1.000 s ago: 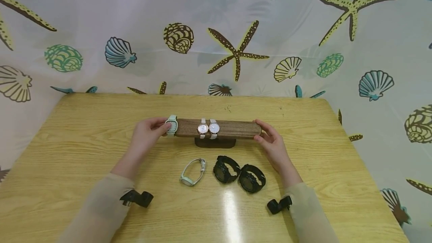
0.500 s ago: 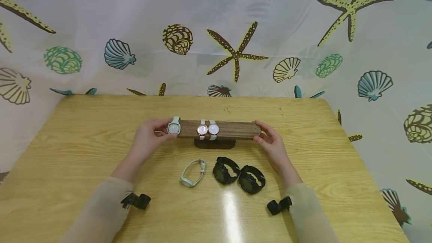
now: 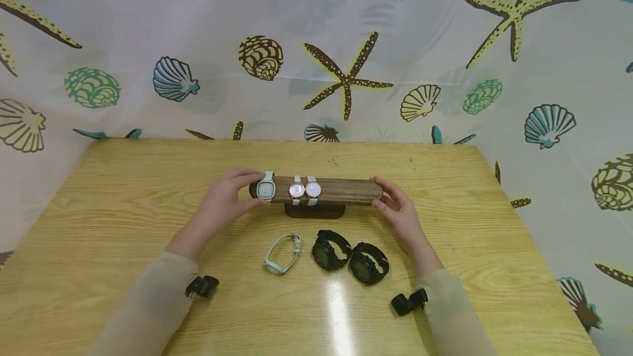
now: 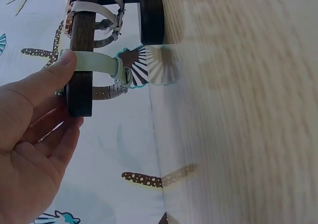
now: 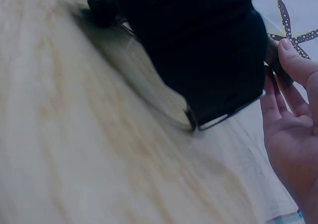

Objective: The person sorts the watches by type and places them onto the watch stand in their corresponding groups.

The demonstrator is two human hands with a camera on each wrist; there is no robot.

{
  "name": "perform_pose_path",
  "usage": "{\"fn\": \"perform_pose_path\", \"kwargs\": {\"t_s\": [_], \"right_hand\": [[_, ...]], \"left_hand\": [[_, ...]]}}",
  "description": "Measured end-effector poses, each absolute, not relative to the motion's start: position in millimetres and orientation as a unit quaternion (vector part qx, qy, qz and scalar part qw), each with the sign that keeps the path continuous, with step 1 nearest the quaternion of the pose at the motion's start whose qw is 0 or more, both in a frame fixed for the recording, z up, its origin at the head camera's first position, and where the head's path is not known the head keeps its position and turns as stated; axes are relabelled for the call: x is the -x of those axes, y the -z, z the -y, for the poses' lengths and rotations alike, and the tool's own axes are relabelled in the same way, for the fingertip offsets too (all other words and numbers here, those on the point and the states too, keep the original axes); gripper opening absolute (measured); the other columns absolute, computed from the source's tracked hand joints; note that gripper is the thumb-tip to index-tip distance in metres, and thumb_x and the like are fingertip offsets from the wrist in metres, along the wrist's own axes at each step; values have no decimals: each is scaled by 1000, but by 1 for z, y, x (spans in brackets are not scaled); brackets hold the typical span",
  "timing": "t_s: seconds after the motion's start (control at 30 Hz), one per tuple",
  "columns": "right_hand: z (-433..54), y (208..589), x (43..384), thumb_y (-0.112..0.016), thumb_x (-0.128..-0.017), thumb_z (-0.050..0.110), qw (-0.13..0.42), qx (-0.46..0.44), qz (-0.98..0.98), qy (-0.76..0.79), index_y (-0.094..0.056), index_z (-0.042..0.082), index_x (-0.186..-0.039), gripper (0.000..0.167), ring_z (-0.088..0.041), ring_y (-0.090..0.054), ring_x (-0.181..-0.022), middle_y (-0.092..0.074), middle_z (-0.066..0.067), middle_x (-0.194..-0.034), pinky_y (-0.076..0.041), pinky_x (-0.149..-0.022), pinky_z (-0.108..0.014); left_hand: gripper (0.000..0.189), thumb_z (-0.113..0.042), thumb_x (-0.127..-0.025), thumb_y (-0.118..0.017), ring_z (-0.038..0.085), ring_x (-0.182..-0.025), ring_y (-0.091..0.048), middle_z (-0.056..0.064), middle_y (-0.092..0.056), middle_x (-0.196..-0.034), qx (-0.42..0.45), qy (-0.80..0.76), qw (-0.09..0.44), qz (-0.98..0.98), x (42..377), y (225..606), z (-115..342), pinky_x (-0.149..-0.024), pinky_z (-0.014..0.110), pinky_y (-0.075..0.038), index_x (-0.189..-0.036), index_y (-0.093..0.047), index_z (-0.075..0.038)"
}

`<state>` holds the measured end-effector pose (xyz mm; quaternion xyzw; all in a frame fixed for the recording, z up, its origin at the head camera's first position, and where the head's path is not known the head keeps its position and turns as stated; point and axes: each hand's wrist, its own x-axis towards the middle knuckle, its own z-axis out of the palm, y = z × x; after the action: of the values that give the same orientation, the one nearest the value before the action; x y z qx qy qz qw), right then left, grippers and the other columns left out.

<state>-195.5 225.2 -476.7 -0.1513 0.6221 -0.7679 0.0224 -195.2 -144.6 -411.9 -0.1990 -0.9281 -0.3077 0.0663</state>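
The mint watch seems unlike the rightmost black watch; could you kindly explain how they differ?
The mint watch is pale with a squarish face; the black watch is dark with a round one. The mint watch is looped around the wooden bar, whereas the black watch rests on the table. The left hand grips the mint watch, while neither hand touches the black watch. Both are wristwatches.

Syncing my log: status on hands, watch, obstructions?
Left hand pinches mint watch, looped round wooden bar near left end. Right hand grips opposite end. Nothing visibly in the way.
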Motion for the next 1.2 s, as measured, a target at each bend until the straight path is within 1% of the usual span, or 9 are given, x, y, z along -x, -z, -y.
{"fn": "perform_pose_path", "kwargs": {"t_s": [0.2,0.33,0.67,0.9,1.0,1.07,1.13,1.2], "right_hand": [[-226,477,195,-61,-93,3,21,155,-625,765,-45,5,-141,50,-25,-47,-119,-40,-12,-144,-47,-94,-28],[-226,478,195,-60,-93,2,21,157,-624,765,-45,5,-141,49,-25,-47,-119,-40,-11,-144,-47,-94,-28],[-227,478,196,-63,-93,7,23,157,-625,764,-46,8,-141,51,-25,-47,-120,-40,-10,-144,-46,-94,-29],[-227,478,196,-60,-94,3,20,158,-625,764,-45,5,-141,50,-25,-47,-120,-39,-11,-145,-46,-94,-29],[-227,478,196,-61,-93,3,20,158,-626,764,-45,5,-141,50,-26,-47,-120,-39,-11,-145,-46,-94,-29],[-227,478,197,-61,-93,3,21,157,-627,763,-45,5,-141,50,-26,-46,-120,-39,-11,-145,-46,-94,-29],[-226,478,196,-60,-94,3,23,156,-627,763,-45,6,-141,50,-26,-46,-121,-39,-11,-145,-46,-94,-29],[-226,478,196,-60,-94,3,23,153,-627,764,-45,7,-141,50,-26,-45,-122,-38,-11,-146,-46,-94,-29]], "left_hand": [[56,-17,-77,-81,34,-120,-50,15,-55,-129,218,303,66,925,195,408,134,-99,48,-42,-126,-60,0],[56,-18,-78,-81,33,-121,-50,14,-56,-128,221,300,62,926,195,406,127,-101,46,-41,-127,-60,0],[57,-17,-77,-82,33,-121,-50,15,-55,-128,219,311,60,923,196,405,119,-102,46,-40,-125,-60,2],[59,-17,-78,-81,33,-121,-49,16,-54,-129,212,310,58,925,197,407,118,-102,46,-40,-129,-57,2],[63,-18,-78,-81,33,-121,-48,16,-52,-130,210,311,70,924,192,406,119,-101,47,-41,-132,-54,0],[61,-17,-78,-81,31,-117,-50,14,-53,-128,212,323,90,918,186,404,120,-99,45,-43,-130,-54,-1],[53,-13,-79,-80,28,-110,-55,12,-55,-121,227,336,118,907,177,403,121,-93,43,-47,-125,-58,-1],[42,-10,-79,-79,25,-101,-58,9,-58,-112,248,344,132,896,166,402,122,-86,40,-51,-117,-63,-1]]}}
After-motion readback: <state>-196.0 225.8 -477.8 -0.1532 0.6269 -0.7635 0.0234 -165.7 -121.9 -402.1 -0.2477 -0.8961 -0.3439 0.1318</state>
